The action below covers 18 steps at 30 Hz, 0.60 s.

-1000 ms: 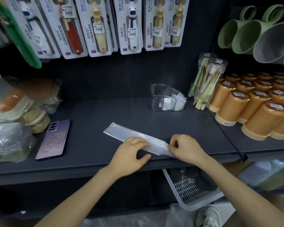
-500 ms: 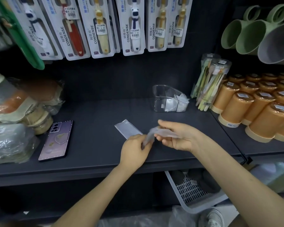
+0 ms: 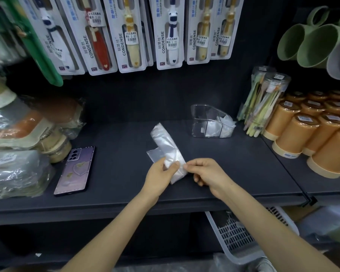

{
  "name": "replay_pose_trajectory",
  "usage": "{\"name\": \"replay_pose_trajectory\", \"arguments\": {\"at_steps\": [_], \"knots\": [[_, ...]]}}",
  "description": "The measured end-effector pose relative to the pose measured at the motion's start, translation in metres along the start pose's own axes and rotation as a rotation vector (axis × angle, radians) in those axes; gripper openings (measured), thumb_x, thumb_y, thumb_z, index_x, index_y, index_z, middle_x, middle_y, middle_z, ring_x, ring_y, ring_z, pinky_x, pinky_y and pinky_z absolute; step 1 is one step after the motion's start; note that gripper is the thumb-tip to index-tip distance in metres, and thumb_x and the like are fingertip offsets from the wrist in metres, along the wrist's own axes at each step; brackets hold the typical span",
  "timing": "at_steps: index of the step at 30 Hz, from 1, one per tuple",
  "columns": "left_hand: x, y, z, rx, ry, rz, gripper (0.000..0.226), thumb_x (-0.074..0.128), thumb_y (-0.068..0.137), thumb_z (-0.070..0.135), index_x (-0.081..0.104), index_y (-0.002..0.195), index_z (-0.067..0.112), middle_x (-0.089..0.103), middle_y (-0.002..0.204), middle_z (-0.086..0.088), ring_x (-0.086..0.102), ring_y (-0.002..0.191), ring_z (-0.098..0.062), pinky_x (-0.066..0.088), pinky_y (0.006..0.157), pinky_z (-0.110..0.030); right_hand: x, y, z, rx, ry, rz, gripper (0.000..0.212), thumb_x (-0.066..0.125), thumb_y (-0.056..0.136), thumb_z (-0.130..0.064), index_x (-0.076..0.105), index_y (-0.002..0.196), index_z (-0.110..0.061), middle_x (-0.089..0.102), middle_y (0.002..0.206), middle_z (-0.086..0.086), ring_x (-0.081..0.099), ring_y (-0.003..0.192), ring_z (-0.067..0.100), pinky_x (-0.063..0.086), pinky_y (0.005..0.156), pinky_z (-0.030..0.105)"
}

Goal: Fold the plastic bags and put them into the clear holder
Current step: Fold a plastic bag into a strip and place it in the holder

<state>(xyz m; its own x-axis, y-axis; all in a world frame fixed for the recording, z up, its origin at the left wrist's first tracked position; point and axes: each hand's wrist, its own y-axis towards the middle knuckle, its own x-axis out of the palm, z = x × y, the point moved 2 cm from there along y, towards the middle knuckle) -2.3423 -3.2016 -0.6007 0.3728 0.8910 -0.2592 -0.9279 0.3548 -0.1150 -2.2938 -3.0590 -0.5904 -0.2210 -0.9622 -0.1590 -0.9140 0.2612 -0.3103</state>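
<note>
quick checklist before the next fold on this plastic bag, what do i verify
1. Left hand grips the plastic bag: ok.
2. Right hand pinches the bag's near end: ok.
3. Bag forms a flat, neat strip: not ok, its far end is loose and raised.
4. Clear holder has room left: ok, its left part looks free.
5. Shelf between bag and holder is bare: ok.
6. Number of folds done: cannot tell.
</note>
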Motion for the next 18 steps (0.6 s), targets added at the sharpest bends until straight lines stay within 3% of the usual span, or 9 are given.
{"name": "replay_pose_trajectory", "arguments": {"at_steps": [2,4,6,8,12,14,18], "knots": [[-0.002,-0.002,0.001,-0.021,-0.039,-0.031,0.041,0.063,0.092,0.025,0.037,0.061,0.018,0.038,0.056,0.010,0.038,0.053,0.000,0.032,0.053,-0.012,-0.001,-0.003,0.001,-0.007,-0.031,-0.021,0.008,0.069,0.087,-0.016,0.070,0.082,-0.010,0.058,0.059,-0.003,0.042,0.041,0.004,0.031,0.039,0.018],[-0.006,-0.001,0.003,-0.066,-0.111,-0.062,0.034,0.065,0.090,0.026,0.044,0.066,0.015,0.047,0.066,0.000,0.049,0.065,-0.008,0.041,0.064,-0.019,-0.004,-0.006,0.002,-0.003,-0.074,-0.044,0.009,0.069,0.087,-0.013,0.068,0.080,-0.008,0.054,0.055,-0.002,0.039,0.040,0.006,0.028,0.038,0.018],[-0.011,0.003,0.007,-0.136,-0.224,-0.085,0.023,0.064,0.091,0.029,0.060,0.087,0.006,0.065,0.087,-0.007,0.064,0.084,-0.019,0.052,0.079,-0.032,-0.008,-0.008,0.002,0.010,-0.124,-0.065,0.008,0.068,0.087,-0.010,0.067,0.081,-0.006,0.051,0.055,0.000,0.037,0.039,0.007,0.026,0.038,0.018],[-0.016,0.011,0.007,-0.217,-0.281,-0.074,0.029,0.061,0.093,0.032,0.064,0.107,0.007,0.071,0.102,-0.011,0.069,0.092,-0.023,0.056,0.075,-0.029,-0.013,-0.010,0.001,0.021,-0.199,-0.081,0.007,0.067,0.087,-0.010,0.067,0.081,-0.006,0.052,0.054,0.001,0.039,0.040,0.007,0.026,0.038,0.019],[-0.016,0.028,0.008,-0.251,-0.316,-0.044,0.040,0.063,0.093,0.030,0.058,0.123,0.004,0.066,0.112,-0.019,0.068,0.098,-0.029,0.059,0.073,-0.026,-0.022,-0.015,0.002,0.052,-0.326,-0.131,0.008,0.064,0.089,-0.012,0.065,0.081,-0.009,0.064,0.061,0.001,0.046,0.040,0.007,0.028,0.038,0.020],[-0.012,0.036,0.011,-0.242,-0.298,-0.019,0.035,0.062,0.094,0.023,0.057,0.121,0.002,0.065,0.110,-0.019,0.067,0.093,-0.027,0.059,0.070,-0.023,-0.026,-0.015,0.003,0.068,-0.345,-0.143,0.009,0.063,0.090,-0.012,0.064,0.081,-0.009,0.068,0.069,0.005,0.050,0.042,0.008,0.030,0.038,0.020],[-0.002,0.044,0.016,-0.259,-0.277,0.046,0.019,0.058,0.094,0.005,0.054,0.112,0.004,0.059,0.091,-0.012,0.062,0.075,-0.018,0.056,0.055,-0.019,-0.032,-0.015,0.004,0.085,-0.330,-0.147,0.010,0.063,0.089,-0.011,0.063,0.079,-0.009,0.068,0.066,0.002,0.051,0.046,0.010,0.031,0.039,0.020]]}}
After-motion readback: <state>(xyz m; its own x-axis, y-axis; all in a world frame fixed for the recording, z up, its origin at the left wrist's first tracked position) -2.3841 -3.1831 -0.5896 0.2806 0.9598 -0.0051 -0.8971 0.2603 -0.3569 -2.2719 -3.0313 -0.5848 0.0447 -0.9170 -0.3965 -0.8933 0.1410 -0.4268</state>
